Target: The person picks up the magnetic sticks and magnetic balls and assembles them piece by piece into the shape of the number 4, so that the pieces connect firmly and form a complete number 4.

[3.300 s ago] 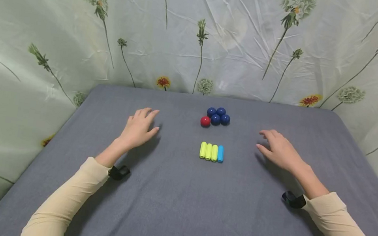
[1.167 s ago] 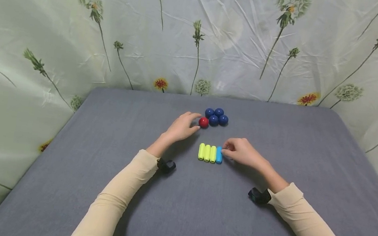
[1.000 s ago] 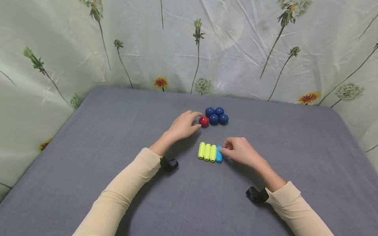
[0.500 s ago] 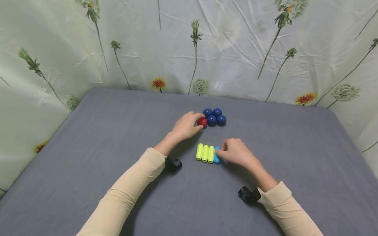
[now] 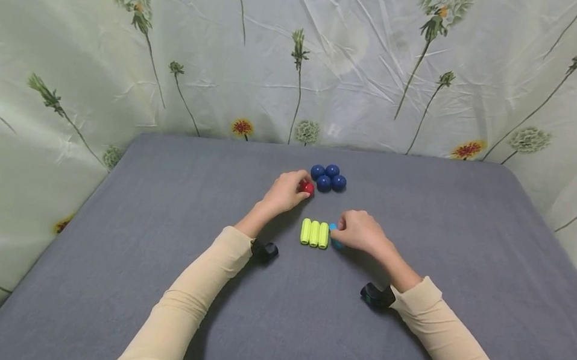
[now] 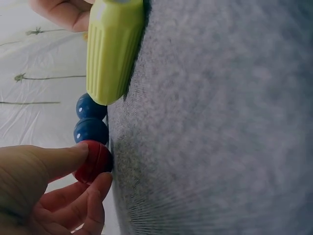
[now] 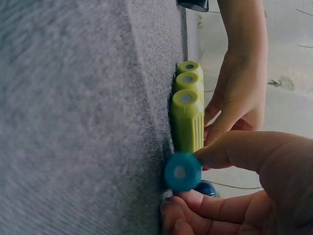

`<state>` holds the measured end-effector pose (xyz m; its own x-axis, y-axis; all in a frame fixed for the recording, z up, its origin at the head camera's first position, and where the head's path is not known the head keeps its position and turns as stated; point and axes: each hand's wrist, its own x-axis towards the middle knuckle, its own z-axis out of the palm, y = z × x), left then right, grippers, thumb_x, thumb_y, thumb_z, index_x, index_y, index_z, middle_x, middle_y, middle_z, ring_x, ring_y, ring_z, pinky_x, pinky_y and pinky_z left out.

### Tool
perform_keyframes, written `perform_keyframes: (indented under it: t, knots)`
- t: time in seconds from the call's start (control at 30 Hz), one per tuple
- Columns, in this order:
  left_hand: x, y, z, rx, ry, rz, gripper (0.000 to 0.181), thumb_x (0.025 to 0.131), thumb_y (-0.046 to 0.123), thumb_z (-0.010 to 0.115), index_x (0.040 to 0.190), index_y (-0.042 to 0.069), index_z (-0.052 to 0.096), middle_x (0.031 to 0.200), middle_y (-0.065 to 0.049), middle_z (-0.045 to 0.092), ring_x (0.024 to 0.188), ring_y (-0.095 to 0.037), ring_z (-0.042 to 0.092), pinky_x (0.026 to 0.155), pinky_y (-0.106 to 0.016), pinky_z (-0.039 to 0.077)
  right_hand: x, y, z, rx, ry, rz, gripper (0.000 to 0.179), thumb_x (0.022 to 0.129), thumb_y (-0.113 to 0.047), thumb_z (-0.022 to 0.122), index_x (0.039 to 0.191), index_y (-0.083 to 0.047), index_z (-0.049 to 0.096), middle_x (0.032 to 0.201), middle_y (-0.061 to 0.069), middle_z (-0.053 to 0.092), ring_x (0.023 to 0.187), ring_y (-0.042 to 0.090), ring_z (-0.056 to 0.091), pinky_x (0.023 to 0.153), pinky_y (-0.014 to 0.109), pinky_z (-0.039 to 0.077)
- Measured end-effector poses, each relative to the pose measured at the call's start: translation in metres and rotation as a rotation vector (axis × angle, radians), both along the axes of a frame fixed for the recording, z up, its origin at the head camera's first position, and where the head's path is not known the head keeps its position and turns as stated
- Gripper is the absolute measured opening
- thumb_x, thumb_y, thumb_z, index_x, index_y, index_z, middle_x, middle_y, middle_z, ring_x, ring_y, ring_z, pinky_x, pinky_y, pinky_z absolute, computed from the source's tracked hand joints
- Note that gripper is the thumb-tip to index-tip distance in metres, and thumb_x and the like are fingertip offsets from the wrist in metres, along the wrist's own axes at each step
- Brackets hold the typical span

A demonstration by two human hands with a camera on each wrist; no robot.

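Observation:
My left hand (image 5: 283,193) pinches a red ball (image 6: 93,162) with a seam round it between thumb and fingers, low over the cloth. Close behind it sit several glossy dark-blue balls (image 5: 324,183) in a cluster. My right hand (image 5: 361,232) pinches a blue cylinder (image 7: 181,172) with thumb and fingertips; in the head view the fingers partly cover it and it sits at a slant. Just left of it, three yellow-green ribbed cylinders (image 5: 315,233) lie side by side in a row.
The table is covered with a grey cloth (image 5: 292,320). Behind it hangs a pale curtain (image 5: 355,85) with printed dandelions. A black wrist camera (image 5: 265,252) is on the left wrist and another black wrist camera (image 5: 378,296) on the right.
Both hands came in from the sides and took hold. The red ball has shifted slightly away from the blue balls, and the blue cylinder has turned and separated from the yellow-green row.

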<state>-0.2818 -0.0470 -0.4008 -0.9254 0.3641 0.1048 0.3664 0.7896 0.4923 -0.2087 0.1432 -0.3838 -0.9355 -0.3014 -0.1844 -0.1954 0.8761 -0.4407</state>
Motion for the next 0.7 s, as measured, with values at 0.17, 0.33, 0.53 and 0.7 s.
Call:
perform_keyframes:
  t: [0.17, 0.33, 0.53, 0.7]
  knots:
    - [0.002, -0.004, -0.003, -0.019, 0.015, -0.038, 0.034, 0.089, 0.017, 0.064, 0.122, 0.01, 0.062, 0.11, -0.014, 0.063, 0.096, -0.025, 0.057, 0.084, -0.038, 0.047, -0.001, 0.001, 0.0, 0.047, 0.011, 0.0, 0.014, 0.077, -0.02, 0.059, 0.066, -0.012, 0.054, 0.06, -0.004, 0.043, 0.057, 0.011, 0.039, 0.05, 0.024, 0.028]
    - [0.004, -0.008, -0.006, -0.001, 0.009, -0.04, 0.033, 0.087, 0.015, 0.065, 0.12, 0.009, 0.063, 0.108, -0.014, 0.063, 0.091, -0.024, 0.054, 0.081, -0.037, 0.045, -0.002, 0.005, -0.003, 0.03, 0.042, 0.011, 0.011, 0.078, -0.02, 0.061, 0.076, -0.01, 0.059, 0.065, -0.002, 0.049, 0.06, 0.012, 0.043, 0.052, 0.025, 0.031]
    - [0.009, -0.012, -0.008, 0.042, 0.003, -0.039, 0.032, 0.087, 0.016, 0.066, 0.117, 0.008, 0.063, 0.112, -0.013, 0.064, 0.093, -0.024, 0.057, 0.083, -0.036, 0.047, -0.005, 0.013, -0.007, -0.047, 0.071, 0.003, 0.015, 0.085, -0.022, 0.062, 0.088, -0.007, 0.062, 0.075, 0.003, 0.06, 0.062, 0.013, 0.049, 0.055, 0.025, 0.036]
    - [0.012, -0.014, -0.011, 0.084, 0.005, -0.03, 0.03, 0.085, 0.016, 0.068, 0.114, 0.008, 0.063, 0.108, -0.013, 0.064, 0.089, -0.023, 0.058, 0.08, -0.035, 0.047, -0.01, 0.017, -0.009, -0.126, 0.076, 0.014, 0.018, 0.089, -0.022, 0.06, 0.095, -0.005, 0.059, 0.079, 0.006, 0.061, 0.057, 0.011, 0.051, 0.055, 0.025, 0.039]
